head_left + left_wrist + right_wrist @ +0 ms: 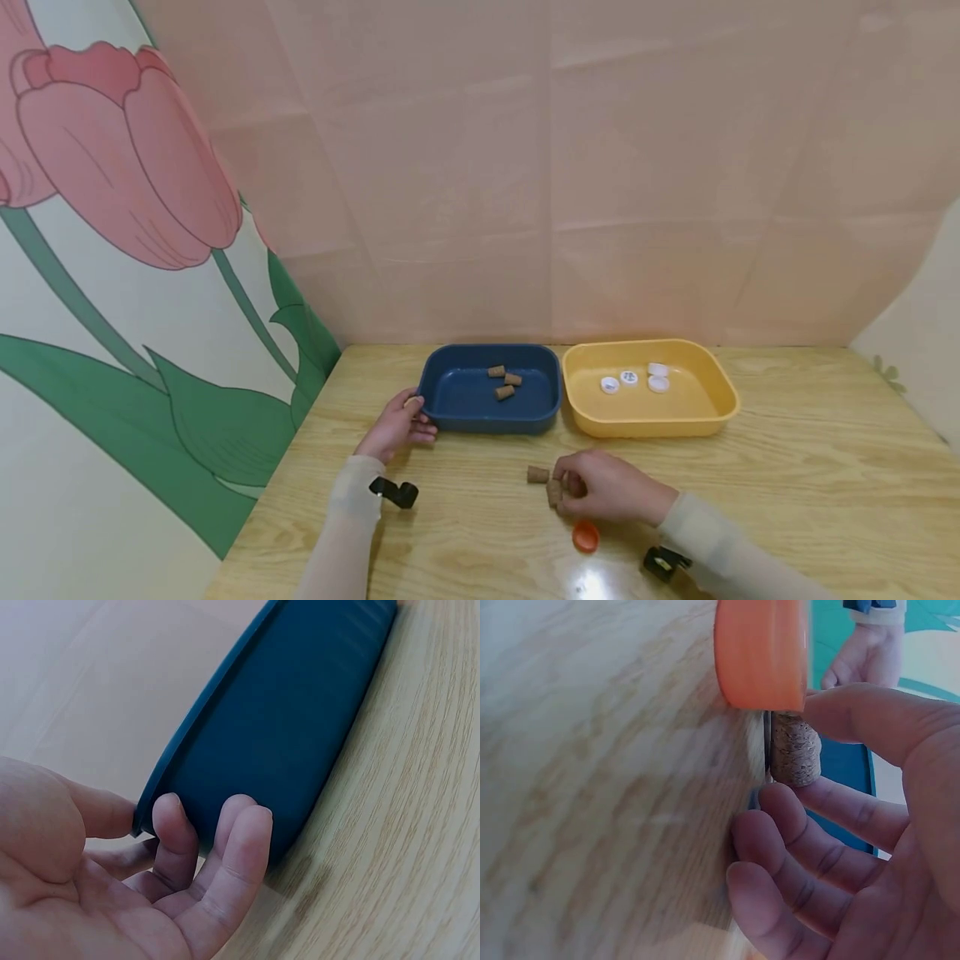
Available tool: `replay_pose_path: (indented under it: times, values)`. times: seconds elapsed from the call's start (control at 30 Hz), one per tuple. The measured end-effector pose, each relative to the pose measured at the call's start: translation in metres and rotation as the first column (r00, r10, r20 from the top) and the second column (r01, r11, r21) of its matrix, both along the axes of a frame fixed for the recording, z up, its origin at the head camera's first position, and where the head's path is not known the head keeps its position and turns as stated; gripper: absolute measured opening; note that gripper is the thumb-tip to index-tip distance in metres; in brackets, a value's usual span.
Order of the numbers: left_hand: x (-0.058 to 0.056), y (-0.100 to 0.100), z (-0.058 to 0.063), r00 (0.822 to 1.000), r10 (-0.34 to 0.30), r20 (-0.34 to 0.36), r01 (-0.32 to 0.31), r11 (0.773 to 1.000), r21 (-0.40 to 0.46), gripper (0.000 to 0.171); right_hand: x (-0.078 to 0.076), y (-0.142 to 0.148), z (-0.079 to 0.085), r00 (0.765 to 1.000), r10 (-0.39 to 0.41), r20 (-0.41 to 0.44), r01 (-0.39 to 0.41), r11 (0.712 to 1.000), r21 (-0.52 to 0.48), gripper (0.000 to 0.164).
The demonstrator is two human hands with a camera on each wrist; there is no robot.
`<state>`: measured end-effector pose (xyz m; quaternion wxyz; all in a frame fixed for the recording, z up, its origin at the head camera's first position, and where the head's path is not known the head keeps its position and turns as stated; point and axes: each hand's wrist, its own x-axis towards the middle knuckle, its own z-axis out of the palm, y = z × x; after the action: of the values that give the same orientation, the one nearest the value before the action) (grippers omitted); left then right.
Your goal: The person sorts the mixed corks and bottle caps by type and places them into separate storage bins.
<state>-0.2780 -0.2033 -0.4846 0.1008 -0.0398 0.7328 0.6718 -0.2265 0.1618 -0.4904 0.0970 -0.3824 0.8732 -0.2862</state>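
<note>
My left hand [397, 429] holds the near left corner of a blue plastic tray [487, 423]. In the left wrist view the thumb lies at the tray's rim [180, 739] and bent fingers meet its outer wall. Over the table my right hand [611, 487] pinches a cork [554, 493] between thumb and index finger; the right wrist view shows this cork [795, 750] close to the wood. Another cork [537, 475] lies just left of it. An orange-red bottle cap [586, 537] is on the table below the right hand. Three corks [504, 392] lie inside the blue tray.
A yellow tray [652, 427] stands right beside the blue one, with several white bottle caps [629, 378] in it. Both trays are at the back of the wooden table [465, 533], in front of a pink cloth [450, 192]. A tulip-printed panel [127, 208] borders the left side.
</note>
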Motion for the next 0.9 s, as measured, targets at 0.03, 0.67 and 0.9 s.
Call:
replay_pose_path:
  times: [0.03, 0.67, 0.9]
  values:
    - [0.0, 0.0, 0.0, 1.0, -0.003, -0.003, 0.003, 1.0, 0.003, 0.046, 0.0, 0.0, 0.001, 1.0, -0.001, 0.003, 0.001, 1.0, 0.002, 0.014]
    - [-0.001, 0.002, 0.002, 0.998, 0.056, -0.003, -0.056, 0.998, -0.033, 0.044, -0.009, 0.001, 0.025, 0.999, -0.025, -0.047, 0.024, 1.0, -0.016, 0.016]
    - [0.001, 0.004, 0.001, 0.998, 0.061, -0.015, -0.061, 0.997, -0.04, 0.045, -0.019, -0.001, 0.041, 0.995, -0.079, -0.062, 0.079, 0.997, -0.012, 0.02]
